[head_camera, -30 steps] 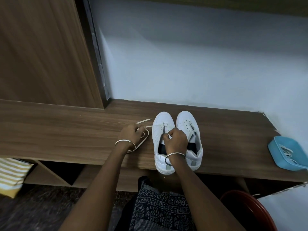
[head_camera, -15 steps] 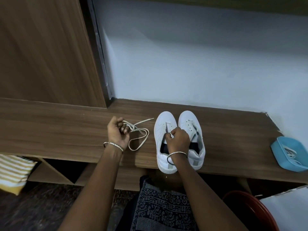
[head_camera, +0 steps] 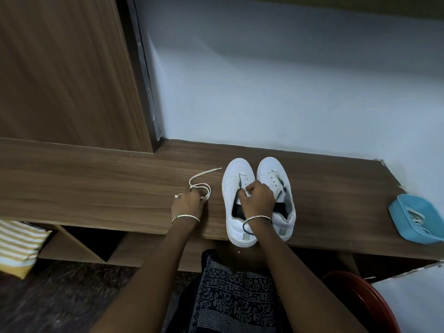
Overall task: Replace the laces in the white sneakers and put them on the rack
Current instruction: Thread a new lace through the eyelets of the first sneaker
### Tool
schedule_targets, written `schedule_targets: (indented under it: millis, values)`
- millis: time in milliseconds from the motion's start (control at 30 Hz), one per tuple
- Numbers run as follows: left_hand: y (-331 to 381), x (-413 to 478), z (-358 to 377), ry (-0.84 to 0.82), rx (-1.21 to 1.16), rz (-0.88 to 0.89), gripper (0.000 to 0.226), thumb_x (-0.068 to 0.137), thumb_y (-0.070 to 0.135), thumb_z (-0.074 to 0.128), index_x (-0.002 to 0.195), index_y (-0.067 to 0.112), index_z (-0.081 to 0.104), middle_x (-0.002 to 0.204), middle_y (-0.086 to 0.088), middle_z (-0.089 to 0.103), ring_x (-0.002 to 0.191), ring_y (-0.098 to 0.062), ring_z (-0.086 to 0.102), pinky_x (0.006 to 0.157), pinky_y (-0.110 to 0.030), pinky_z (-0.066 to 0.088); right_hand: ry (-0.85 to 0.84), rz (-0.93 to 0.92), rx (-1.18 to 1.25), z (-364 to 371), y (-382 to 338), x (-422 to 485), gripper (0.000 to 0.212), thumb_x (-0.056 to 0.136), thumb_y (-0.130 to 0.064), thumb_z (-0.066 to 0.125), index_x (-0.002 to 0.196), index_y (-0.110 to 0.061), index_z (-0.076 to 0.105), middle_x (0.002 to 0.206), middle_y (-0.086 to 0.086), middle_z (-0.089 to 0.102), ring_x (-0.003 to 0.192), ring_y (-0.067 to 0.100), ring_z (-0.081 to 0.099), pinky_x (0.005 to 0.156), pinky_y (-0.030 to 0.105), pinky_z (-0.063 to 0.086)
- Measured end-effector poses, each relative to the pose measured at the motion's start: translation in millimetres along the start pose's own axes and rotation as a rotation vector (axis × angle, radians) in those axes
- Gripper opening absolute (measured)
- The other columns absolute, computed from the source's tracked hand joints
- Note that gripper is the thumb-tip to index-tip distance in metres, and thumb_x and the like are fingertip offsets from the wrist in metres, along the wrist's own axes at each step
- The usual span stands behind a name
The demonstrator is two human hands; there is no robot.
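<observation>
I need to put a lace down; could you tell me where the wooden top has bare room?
Free: between the right sneaker and blue tray, and left of the left hand. Crowded: around the loose lace and both sneakers.

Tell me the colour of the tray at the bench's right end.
Light blue tray, seen in the head view.

You have one view only, from your head, tilted forward and down over the bench's (head_camera: 96,188) near edge toward the wall (head_camera: 288,92). It sits close: your forearms rise from the bottom, sneakers (head_camera: 240,171) near centre, bench spanning the width.
</observation>
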State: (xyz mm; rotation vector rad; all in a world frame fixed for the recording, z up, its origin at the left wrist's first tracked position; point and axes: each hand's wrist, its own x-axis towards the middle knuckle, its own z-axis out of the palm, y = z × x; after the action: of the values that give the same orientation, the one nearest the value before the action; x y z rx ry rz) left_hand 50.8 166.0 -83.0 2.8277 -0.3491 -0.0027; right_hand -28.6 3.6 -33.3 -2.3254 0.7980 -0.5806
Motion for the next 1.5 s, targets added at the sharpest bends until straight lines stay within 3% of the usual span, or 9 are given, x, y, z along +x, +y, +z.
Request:
schedule_targets:
  millis: [133, 267, 467, 600, 733, 867, 1133, 1367, 1500]
  values:
    - [12, 4, -3, -0.090, 0.053, 0.051, 0.028, 0.097, 0.024, 0.045, 0.117, 0.013, 0.061, 0.120, -0.014, 0.063, 0.109, -0.035, 0.062, 0.089, -0.040, 0.046, -0.014, 0.002, 0.068, -7, 0, 2, 0.014, 0.083, -0.021, 0.071, 0.085, -0.007, 0.070, 0.084, 0.007, 0.071, 0.082, 0.025, 0.065, 0.073, 0.033, 0.051]
    - [21, 5, -24, -0.106, -0.318, 0.136, 0.032, 0.094, 0.042, 0.046, 0.081, 0.016, 0.057, 0.091, -0.013, 0.068, 0.090, -0.036, 0.064, 0.076, -0.038, 0.048, 0.070, -0.150, 0.137, -17, -9, -8, 0.012, 0.080, -0.008, 0.064, 0.090, -0.010, 0.069, 0.091, 0.005, 0.069, 0.089, 0.024, 0.064, 0.080, 0.039, 0.053]
    - [59, -17, -99, -0.257, -1.024, 0.243, 0.026, 0.086, 0.029, 0.050, 0.063, 0.018, 0.042, 0.050, 0.011, 0.045, 0.049, -0.006, 0.039, 0.052, -0.026, 0.033, -0.383, -0.422, 0.355, -42, -35, -16, 0.067, 0.079, -0.003, 0.068, 0.142, -0.016, 0.047, 0.132, -0.002, 0.054, 0.121, 0.009, 0.050, 0.105, 0.021, 0.037]
    - [82, -32, -139, -0.302, -1.266, 0.265, 0.026, 0.092, 0.015, 0.051, 0.068, 0.007, 0.048, 0.055, 0.006, 0.053, 0.049, -0.004, 0.047, 0.048, -0.017, 0.038, -0.539, -0.214, 0.592, -68, -52, -14, 0.021, 0.088, -0.009, 0.068, 0.109, -0.013, 0.065, 0.098, 0.002, 0.073, 0.090, 0.015, 0.069, 0.081, 0.025, 0.052]
    - [100, -40, -158, -0.333, -1.454, 0.224, 0.038, 0.080, 0.029, 0.056, 0.091, -0.007, 0.058, 0.080, -0.018, 0.052, 0.070, -0.024, 0.048, 0.062, -0.031, 0.040, -0.564, -0.051, 0.865, -103, -38, -12, 0.015, 0.095, -0.012, 0.061, 0.101, -0.003, 0.071, 0.076, 0.017, 0.065, 0.072, 0.024, 0.066, 0.084, 0.043, 0.055]
    - [136, -57, -151, -0.426, -1.521, 0.133, 0.017, 0.097, 0.009, 0.050, 0.083, 0.002, 0.054, 0.075, -0.015, 0.055, 0.060, -0.018, 0.056, 0.053, -0.026, 0.052, -0.405, 0.105, 1.128, -144, -14, -14, 0.022, 0.098, -0.006, 0.055, 0.083, -0.008, 0.071, 0.053, 0.000, 0.051, 0.052, 0.012, 0.048, 0.058, 0.027, 0.054]
    - [246, -109, -112, -0.700, -1.630, 0.063, 0.017, 0.098, 0.005, 0.053, 0.081, 0.010, 0.053, 0.074, -0.008, 0.070, 0.062, -0.015, 0.068, 0.053, -0.027, 0.058, -0.003, 0.366, 1.274, -216, 47, 4, 0.020, 0.079, -0.022, 0.055, 0.061, -0.014, 0.051, 0.058, 0.001, 0.054, 0.051, 0.014, 0.052, 0.051, 0.025, 0.044]
    - [332, -155, -37, -0.897, -1.519, -0.026, 0.016, 0.096, 0.006, 0.058, 0.081, 0.006, 0.054, 0.071, -0.008, 0.069, 0.059, -0.012, 0.068, 0.062, -0.028, 0.059, 0.132, 0.595, 1.149, -274, 148, 2, 0.034, 0.093, -0.009, 0.044, 0.059, -0.011, 0.049, 0.045, -0.002, 0.051, 0.041, 0.013, 0.052, 0.045, 0.021, 0.044]
    - [364, -173, 8, -0.958, -1.418, -0.063, 0.004, 0.096, 0.002, 0.056, 0.094, 0.000, 0.054, 0.083, -0.016, 0.064, 0.051, -0.012, 0.067, 0.056, -0.023, 0.058, 0.134, 0.730, 1.005, -280, 215, -18, 0.026, 0.077, -0.022, 0.053, 0.090, -0.003, 0.065, 0.077, 0.013, 0.064, 0.064, 0.024, 0.061, 0.060, 0.030, 0.051]
